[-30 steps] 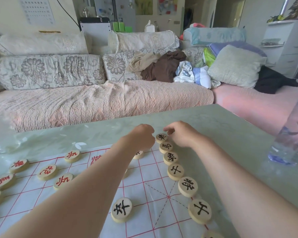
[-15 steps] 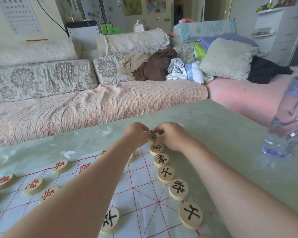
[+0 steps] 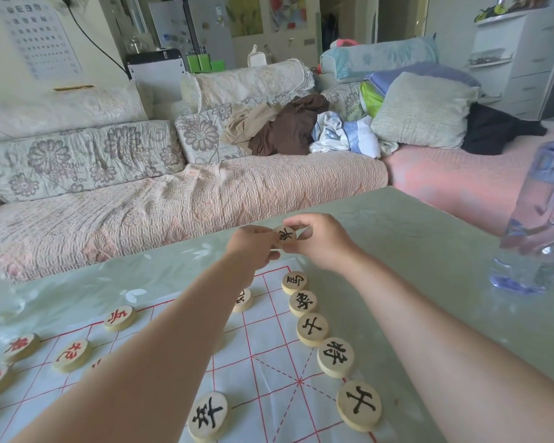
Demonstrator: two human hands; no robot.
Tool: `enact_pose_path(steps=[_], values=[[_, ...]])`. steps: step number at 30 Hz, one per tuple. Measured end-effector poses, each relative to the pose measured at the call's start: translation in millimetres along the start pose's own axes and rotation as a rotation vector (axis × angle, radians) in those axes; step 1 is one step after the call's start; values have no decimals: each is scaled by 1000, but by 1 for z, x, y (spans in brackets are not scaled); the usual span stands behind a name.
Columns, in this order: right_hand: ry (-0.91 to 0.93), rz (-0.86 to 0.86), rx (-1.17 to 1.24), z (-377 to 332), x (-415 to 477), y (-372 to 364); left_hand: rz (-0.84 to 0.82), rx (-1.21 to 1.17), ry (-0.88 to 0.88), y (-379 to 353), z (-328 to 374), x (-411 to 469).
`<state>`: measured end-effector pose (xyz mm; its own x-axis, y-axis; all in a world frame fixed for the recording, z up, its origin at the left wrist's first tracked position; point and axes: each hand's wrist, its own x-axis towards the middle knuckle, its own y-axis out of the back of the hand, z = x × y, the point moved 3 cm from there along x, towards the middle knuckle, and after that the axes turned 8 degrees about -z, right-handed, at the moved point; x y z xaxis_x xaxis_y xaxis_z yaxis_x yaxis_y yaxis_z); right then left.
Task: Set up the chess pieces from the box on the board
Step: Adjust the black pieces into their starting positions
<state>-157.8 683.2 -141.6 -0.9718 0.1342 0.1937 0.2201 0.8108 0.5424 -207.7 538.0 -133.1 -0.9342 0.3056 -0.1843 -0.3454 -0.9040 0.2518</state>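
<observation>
8 black-marked pieces (image 3: 335,357) — 1 bottle (image 3: 538,219)

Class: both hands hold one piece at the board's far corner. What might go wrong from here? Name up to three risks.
1. The piece, pinched between the left hand and right hand, may slip and knock the row beneath out of line.
2. The left forearm half hides a disc; pulling back may drag it.
3. The bottle stands beside the right arm; a wide swing may tip it.
</observation>
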Motion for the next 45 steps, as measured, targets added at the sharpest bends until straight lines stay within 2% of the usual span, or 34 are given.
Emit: enact_pose_path(steps=[3,10,14,19,30,34,37,41,45], values=[[-1,-61,-80,4,0,-5,36,219,-32,6,-4,-1],[-59,-205,-304,14,-4,-15,-11,600,-74,5,-18,1],[-93,-250,-324,16,-1,-17,-25,673,-67,4,-20,1],[-106,-219,-287,19,-2,-14,-46,693,-91,3,-21,0],[-72,-188,-342,18,-5,-13,-45,635,-123,3,-26,-2],[-65,-178,-436,14,-9,0,26,669,-231,4,-19,-16],[-74,-188,-433,6,-17,11,41,771,-242,1,-17,-30],[-103,-294,-437,0,-31,9,31,1100,-135,-5,-19,-44],[-119,-360,-430,5,-38,-2,-45,1215,-83,-9,-24,-51]])
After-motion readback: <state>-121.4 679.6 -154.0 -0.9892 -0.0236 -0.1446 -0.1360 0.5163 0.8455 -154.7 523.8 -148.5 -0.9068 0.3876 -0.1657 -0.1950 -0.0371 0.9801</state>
